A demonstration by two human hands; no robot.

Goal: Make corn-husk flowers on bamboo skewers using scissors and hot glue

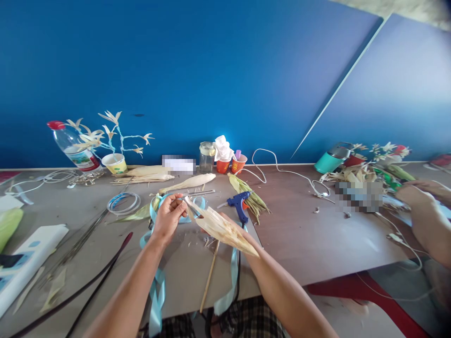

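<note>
My left hand point(169, 217) is closed, pinching the narrow end of a dry corn husk point(225, 227) between thumb and fingers. The pale husk stretches down to the right, over my right wrist. Narrow metal blades, seemingly scissors point(193, 210), lie against its narrow end. Behind the husk is my right hand point(225, 217), mostly hidden, apparently closed around the scissors' handles. Light-blue ribbon point(158, 293) loops around my left hand and hangs over the table's front edge. A blue glue gun point(240, 205) lies just beyond my right hand. Below, a thin stick point(210, 277) points toward me.
Husk flowers in a paper cup point(114, 164) and a plastic bottle point(79, 150) stand back left. A glass jar point(207, 157) and red cups point(238, 164) line the wall. Wires point(82, 234) lie left. At right are a teal container point(331, 159) and another person's arm point(428, 220).
</note>
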